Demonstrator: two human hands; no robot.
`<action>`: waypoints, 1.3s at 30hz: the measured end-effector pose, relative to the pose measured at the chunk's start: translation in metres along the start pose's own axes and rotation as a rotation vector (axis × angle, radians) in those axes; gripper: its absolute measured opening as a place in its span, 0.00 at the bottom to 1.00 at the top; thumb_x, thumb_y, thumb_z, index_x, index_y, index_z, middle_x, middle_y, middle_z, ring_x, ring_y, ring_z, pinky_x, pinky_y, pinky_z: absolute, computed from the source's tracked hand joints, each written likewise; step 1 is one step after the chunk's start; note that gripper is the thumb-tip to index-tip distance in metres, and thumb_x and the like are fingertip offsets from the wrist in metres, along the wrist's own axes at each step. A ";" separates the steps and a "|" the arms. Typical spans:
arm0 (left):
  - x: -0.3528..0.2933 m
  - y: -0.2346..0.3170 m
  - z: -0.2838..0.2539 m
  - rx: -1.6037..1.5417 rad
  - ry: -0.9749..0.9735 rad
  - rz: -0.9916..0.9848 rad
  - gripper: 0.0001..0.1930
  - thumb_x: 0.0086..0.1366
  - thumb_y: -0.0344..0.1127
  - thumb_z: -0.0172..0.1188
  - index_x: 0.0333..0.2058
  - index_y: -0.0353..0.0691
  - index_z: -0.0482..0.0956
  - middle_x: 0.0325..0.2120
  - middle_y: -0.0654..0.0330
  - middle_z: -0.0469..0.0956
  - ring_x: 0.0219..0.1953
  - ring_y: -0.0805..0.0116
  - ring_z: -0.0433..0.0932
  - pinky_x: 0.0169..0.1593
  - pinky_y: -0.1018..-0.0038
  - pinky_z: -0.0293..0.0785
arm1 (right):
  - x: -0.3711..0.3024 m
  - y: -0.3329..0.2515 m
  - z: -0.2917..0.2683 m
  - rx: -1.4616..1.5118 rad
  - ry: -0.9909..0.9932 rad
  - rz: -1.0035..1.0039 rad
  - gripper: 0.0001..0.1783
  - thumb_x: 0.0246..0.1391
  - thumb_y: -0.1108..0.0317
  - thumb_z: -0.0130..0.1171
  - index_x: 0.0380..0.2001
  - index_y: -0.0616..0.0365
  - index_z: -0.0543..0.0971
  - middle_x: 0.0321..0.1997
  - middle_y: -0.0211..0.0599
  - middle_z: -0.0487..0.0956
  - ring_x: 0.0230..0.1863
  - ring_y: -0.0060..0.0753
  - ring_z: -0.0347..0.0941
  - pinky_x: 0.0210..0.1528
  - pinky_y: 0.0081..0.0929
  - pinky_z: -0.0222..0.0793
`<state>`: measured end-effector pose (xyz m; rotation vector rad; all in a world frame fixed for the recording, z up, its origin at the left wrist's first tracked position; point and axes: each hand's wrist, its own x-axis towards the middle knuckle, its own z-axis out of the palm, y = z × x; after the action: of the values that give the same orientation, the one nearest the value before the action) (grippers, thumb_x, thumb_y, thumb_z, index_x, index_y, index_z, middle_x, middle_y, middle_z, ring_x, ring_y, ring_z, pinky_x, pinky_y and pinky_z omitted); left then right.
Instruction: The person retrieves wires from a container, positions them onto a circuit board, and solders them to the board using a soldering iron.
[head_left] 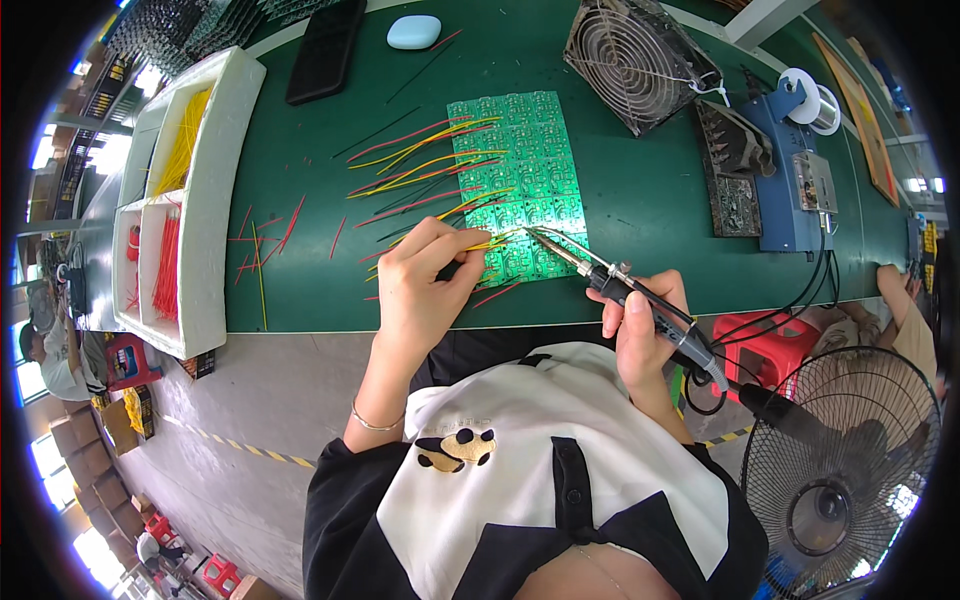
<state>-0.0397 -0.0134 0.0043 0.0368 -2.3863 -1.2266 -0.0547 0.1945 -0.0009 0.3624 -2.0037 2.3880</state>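
Observation:
A green panel of small circuit boards lies on the green table in front of me. Red, yellow and black wires stick out from its left side in several rows. My left hand is closed in a pinch on a yellow wire, whose end reaches onto the panel. My right hand grips a soldering iron with a thin metal feed tube along it. The iron's tip meets the panel close to the yellow wire's end. Exact contact there is too small to tell.
At left stands a white foam box with yellow wires and red wires. Loose wires lie beside it. A phone, square fan, blue soldering station and solder spool surround the panel. A standing fan is lower right.

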 end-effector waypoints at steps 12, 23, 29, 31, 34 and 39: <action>0.002 0.003 -0.001 0.025 0.004 0.003 0.08 0.45 0.21 0.60 0.26 0.37 0.80 0.20 0.61 0.73 0.20 0.73 0.74 0.22 0.81 0.70 | 0.003 0.000 0.000 0.120 0.093 -0.016 0.08 0.55 0.67 0.44 0.28 0.59 0.61 0.13 0.33 0.64 0.13 0.18 0.59 0.35 0.32 0.73; -0.014 0.015 -0.020 0.261 0.123 0.207 0.14 0.46 0.17 0.57 0.34 0.37 0.80 0.21 0.60 0.71 0.19 0.71 0.69 0.23 0.79 0.65 | -0.006 -0.003 0.006 0.075 -0.183 -0.025 0.13 0.56 0.71 0.47 0.41 0.65 0.60 0.29 0.42 0.72 0.29 0.24 0.69 0.41 0.27 0.69; -0.027 0.017 -0.009 0.187 0.011 0.125 0.15 0.48 0.19 0.58 0.38 0.32 0.73 0.19 0.59 0.70 0.18 0.66 0.69 0.23 0.75 0.67 | 0.002 -0.003 0.019 0.042 -0.231 -0.013 0.17 0.55 0.69 0.51 0.44 0.65 0.61 0.28 0.38 0.72 0.30 0.21 0.67 0.33 0.17 0.63; -0.027 0.019 -0.009 0.145 0.030 0.069 0.13 0.49 0.20 0.58 0.36 0.31 0.71 0.20 0.58 0.71 0.18 0.66 0.70 0.23 0.75 0.67 | 0.005 -0.007 0.021 0.041 -0.253 0.021 0.17 0.55 0.68 0.51 0.44 0.65 0.61 0.28 0.38 0.72 0.30 0.21 0.67 0.32 0.17 0.62; -0.027 0.022 -0.010 0.061 -0.008 -0.100 0.09 0.49 0.19 0.58 0.29 0.32 0.68 0.22 0.57 0.73 0.20 0.65 0.72 0.24 0.75 0.68 | 0.007 -0.006 0.027 0.017 -0.253 0.028 0.17 0.56 0.64 0.50 0.43 0.63 0.61 0.26 0.37 0.72 0.27 0.19 0.64 0.29 0.16 0.58; -0.019 0.020 -0.008 0.186 0.049 0.165 0.08 0.48 0.19 0.57 0.26 0.34 0.69 0.20 0.60 0.73 0.13 0.73 0.62 0.18 0.80 0.59 | 0.005 -0.002 0.018 0.056 -0.112 -0.071 0.19 0.53 0.64 0.54 0.41 0.64 0.62 0.23 0.37 0.71 0.24 0.23 0.67 0.41 0.26 0.67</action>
<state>-0.0163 -0.0029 0.0169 -0.0703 -2.4001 -0.9169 -0.0556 0.1762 0.0049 0.5712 -1.9342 2.4356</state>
